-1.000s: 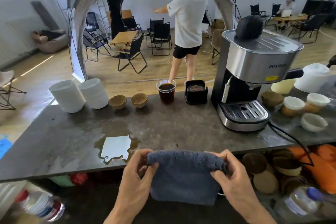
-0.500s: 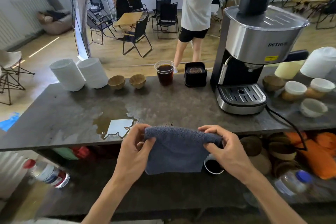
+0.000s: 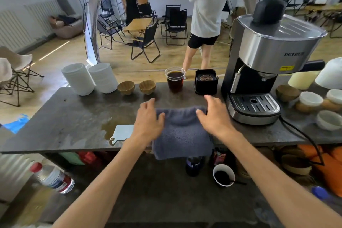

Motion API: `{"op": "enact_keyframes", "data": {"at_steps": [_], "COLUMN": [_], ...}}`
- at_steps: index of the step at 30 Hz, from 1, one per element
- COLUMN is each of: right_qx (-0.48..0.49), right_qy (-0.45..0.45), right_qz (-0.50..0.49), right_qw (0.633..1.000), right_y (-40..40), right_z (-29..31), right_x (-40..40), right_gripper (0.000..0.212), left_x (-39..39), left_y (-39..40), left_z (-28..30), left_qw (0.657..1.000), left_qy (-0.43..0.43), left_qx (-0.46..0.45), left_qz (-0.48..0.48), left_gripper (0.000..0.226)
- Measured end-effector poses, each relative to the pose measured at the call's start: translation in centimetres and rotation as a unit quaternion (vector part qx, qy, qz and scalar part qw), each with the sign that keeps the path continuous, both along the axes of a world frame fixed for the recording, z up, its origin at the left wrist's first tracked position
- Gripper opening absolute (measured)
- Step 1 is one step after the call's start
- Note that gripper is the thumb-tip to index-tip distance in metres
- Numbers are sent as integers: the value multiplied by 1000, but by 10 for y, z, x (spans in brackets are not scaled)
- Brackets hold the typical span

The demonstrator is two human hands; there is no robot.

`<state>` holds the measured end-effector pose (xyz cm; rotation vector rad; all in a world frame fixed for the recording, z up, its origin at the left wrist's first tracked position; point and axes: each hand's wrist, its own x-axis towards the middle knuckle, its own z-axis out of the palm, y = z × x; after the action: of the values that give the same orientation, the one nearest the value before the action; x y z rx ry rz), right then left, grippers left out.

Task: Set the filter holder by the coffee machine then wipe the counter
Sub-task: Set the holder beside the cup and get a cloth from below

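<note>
A grey-blue towel (image 3: 182, 131) lies on the dark counter (image 3: 74, 116), its lower part hanging over the front edge. My left hand (image 3: 149, 116) rests on its upper left corner and my right hand (image 3: 212, 114) on its upper right corner, fingers spread and thumbs on the cloth. A brown puddle (image 3: 109, 127) sits on the counter just left of the towel. Beyond my hands a black square filter holder (image 3: 205, 82) with a round metal insert stands right beside the steel coffee machine (image 3: 268, 65).
A plastic cup of dark coffee (image 3: 174, 79), two brown paper filters (image 3: 137, 87) and two white cup stacks (image 3: 90, 77) line the far edge. Bowls (image 3: 314, 105) and the machine's black cord (image 3: 303, 135) lie right. Bottles and a cup (image 3: 223, 175) sit on the lower shelf. A person (image 3: 205, 15) stands beyond.
My hands have carried the towel up from below the counter's edge and forward, laying it on the counter. Their pinch on its top corners has loosened into spread fingers.
</note>
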<state>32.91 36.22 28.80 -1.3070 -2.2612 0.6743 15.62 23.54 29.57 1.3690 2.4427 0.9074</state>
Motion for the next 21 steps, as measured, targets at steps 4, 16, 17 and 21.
{"op": "enact_keyframes", "data": {"at_steps": [4, 16, 17, 21], "right_qx": [50, 97, 78, 56], "right_qy": [-144, -200, -196, -208], "right_qz": [97, 119, 131, 124], "right_qw": [983, 968, 969, 969], "right_y": [-26, -82, -75, -30], "right_z": [-40, -68, -64, -57], "right_x": [-21, 29, 25, -2], "right_gripper": [59, 62, 66, 61], "left_x": [16, 54, 51, 32], "left_y": [25, -20, -14, 29], "left_z": [-40, -80, -76, -67], "left_qw": [974, 950, 947, 949], "left_qy": [158, 217, 210, 185], "left_qx": [-86, -102, -120, -151], "left_qz": [-138, -199, -211, -203], "left_gripper": [61, 58, 59, 60]}}
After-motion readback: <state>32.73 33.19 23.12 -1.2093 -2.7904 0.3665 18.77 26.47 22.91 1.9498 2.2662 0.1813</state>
